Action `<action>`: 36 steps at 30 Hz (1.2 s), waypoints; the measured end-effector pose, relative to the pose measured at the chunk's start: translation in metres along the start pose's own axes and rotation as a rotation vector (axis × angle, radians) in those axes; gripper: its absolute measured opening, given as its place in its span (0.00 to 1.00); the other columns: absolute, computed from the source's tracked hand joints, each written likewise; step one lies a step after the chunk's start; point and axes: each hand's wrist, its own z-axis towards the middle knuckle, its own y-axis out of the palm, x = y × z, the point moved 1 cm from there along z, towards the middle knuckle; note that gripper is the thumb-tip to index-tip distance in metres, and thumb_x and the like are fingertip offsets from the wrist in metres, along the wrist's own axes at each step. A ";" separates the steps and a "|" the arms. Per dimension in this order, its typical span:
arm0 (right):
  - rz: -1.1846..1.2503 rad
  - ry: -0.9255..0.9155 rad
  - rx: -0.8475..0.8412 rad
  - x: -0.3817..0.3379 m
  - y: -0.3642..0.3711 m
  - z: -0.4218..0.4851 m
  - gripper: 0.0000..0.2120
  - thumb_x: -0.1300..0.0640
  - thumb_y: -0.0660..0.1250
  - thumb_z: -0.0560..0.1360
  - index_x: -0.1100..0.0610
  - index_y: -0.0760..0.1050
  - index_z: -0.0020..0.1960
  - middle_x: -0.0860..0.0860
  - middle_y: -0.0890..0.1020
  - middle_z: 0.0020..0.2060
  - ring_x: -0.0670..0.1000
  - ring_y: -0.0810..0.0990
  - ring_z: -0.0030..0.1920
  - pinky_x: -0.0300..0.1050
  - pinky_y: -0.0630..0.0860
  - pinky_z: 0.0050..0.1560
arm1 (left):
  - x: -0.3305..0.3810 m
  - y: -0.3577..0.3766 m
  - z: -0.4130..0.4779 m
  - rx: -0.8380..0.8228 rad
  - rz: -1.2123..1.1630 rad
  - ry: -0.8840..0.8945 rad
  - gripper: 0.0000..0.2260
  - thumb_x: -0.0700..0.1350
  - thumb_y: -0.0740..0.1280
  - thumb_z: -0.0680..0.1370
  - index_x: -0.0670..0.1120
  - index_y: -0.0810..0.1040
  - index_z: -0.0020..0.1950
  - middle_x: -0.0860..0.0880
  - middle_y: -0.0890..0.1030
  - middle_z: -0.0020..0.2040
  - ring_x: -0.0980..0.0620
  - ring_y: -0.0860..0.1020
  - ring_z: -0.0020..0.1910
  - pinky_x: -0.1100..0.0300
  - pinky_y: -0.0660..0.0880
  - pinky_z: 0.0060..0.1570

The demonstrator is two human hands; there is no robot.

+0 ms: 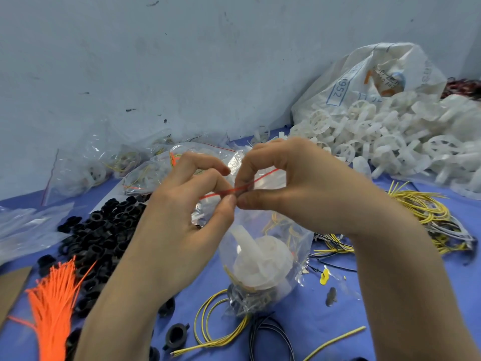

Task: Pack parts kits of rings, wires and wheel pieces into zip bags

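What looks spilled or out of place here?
White wheel pieces spill from the white sack at right. One black ring lies apart from its pile, beside a loose yellow wire. Nothing looks damaged.

Single view. The head camera sits above the near edge of the table [312, 316] and faces forward and steeply down toward its far edge, where the wall [182, 61] rises. Range is close: the left hand [182, 212] and right hand [307, 194], pinching the zip bag [265, 256], occupy the frame centre. Both forearms enter from the bottom edge.
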 end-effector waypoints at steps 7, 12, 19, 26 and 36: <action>-0.080 0.063 0.050 0.003 0.000 0.001 0.03 0.54 0.73 0.69 0.48 0.79 0.39 0.41 0.82 0.38 0.40 0.78 0.46 0.55 0.63 0.67 | -0.003 -0.003 -0.002 0.055 0.017 -0.022 0.10 0.49 0.60 0.73 0.44 0.76 0.39 0.52 0.74 0.53 0.62 0.74 0.50 0.72 0.68 0.50; -0.124 0.011 0.043 0.001 -0.002 0.000 0.07 0.57 0.73 0.70 0.48 0.78 0.38 0.40 0.81 0.35 0.39 0.77 0.43 0.42 0.68 0.56 | -0.005 -0.001 -0.002 0.025 0.011 -0.030 0.09 0.51 0.61 0.73 0.48 0.77 0.40 0.51 0.75 0.57 0.64 0.73 0.52 0.76 0.65 0.52; -0.096 -0.025 0.042 -0.001 0.001 0.000 0.04 0.56 0.73 0.69 0.47 0.81 0.40 0.39 0.81 0.36 0.35 0.76 0.44 0.46 0.65 0.64 | -0.001 -0.001 0.000 0.029 0.018 -0.005 0.10 0.50 0.61 0.73 0.47 0.78 0.39 0.53 0.72 0.60 0.59 0.78 0.49 0.72 0.66 0.51; -0.140 -0.111 0.025 -0.002 0.002 0.001 0.09 0.58 0.73 0.70 0.46 0.77 0.39 0.41 0.80 0.38 0.40 0.75 0.46 0.47 0.68 0.59 | -0.001 -0.002 -0.001 0.022 -0.033 -0.047 0.09 0.52 0.62 0.72 0.49 0.77 0.38 0.56 0.72 0.62 0.57 0.79 0.49 0.67 0.70 0.51; -0.194 -0.024 0.062 0.005 -0.007 -0.001 0.06 0.51 0.72 0.70 0.43 0.77 0.38 0.40 0.80 0.40 0.42 0.75 0.50 0.62 0.60 0.67 | 0.000 -0.003 -0.001 0.029 -0.001 -0.041 0.09 0.51 0.61 0.71 0.48 0.76 0.36 0.57 0.72 0.61 0.57 0.78 0.49 0.67 0.68 0.50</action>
